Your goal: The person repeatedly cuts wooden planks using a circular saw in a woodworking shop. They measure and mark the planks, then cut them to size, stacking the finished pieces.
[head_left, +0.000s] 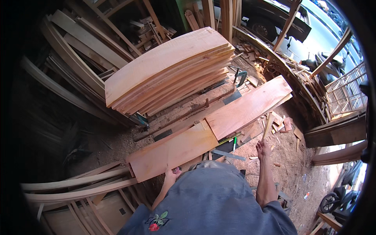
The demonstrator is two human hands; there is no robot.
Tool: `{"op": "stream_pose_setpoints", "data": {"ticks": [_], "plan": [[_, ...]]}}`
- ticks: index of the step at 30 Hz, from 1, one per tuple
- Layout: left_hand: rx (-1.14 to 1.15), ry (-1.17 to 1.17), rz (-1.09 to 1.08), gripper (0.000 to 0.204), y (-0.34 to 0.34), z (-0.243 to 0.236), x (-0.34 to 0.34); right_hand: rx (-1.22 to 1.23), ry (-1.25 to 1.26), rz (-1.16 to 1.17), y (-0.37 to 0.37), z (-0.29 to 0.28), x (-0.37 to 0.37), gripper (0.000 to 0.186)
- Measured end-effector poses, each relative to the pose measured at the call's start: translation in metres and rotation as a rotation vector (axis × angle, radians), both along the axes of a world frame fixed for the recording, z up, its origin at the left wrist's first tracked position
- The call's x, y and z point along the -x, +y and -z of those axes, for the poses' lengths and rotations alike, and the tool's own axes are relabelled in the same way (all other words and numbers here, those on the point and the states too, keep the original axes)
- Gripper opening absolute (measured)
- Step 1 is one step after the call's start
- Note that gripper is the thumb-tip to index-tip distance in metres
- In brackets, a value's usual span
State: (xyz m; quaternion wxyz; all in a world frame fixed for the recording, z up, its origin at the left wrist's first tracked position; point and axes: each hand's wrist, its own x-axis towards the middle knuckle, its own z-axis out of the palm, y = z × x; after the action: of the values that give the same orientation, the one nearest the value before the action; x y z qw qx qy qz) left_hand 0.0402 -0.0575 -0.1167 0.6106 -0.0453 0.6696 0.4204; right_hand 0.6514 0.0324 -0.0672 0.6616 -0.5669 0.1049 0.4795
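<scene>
At four o'clock, a stick (pixel 268 126) was gripped by the right hand (pixel 263 149); at six, a board (pixel 174 150) was seemingly steadied by the left hand (pixel 171 176), its fingers' closure unclear.

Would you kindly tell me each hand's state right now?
Left hand: at the left board's near edge; grip cannot be told.
Right hand: closed, holding a narrow wooden piece.

Your head-worn fisheye camera looks down and forward over your grey-blue cloth shirt (pixel 207 196), a flat pinkish wooden board (pixel 174 150) close below, a stack of curved wooden planks (pixel 168 62) farther off.
</scene>
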Motion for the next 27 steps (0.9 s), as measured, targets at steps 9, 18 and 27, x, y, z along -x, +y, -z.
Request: {"op": "stream_pose_setpoints", "data": {"ticks": [9,18,27], "plan": [[0.118,-0.122,-0.384,0.050,0.071,0.016,-0.041,0.139,-0.070,-0.817,0.047,0.011,0.084,0.038],[0.036,-0.145,-0.410,0.094,0.023,-0.004,-0.045,0.083,-0.326,-1.373,0.118,0.019,0.193,0.042],[-0.191,-0.123,-0.744,0.063,-0.005,-0.011,0.013,-0.122,-0.320,-1.659,0.072,-0.071,0.197,0.029]]}}
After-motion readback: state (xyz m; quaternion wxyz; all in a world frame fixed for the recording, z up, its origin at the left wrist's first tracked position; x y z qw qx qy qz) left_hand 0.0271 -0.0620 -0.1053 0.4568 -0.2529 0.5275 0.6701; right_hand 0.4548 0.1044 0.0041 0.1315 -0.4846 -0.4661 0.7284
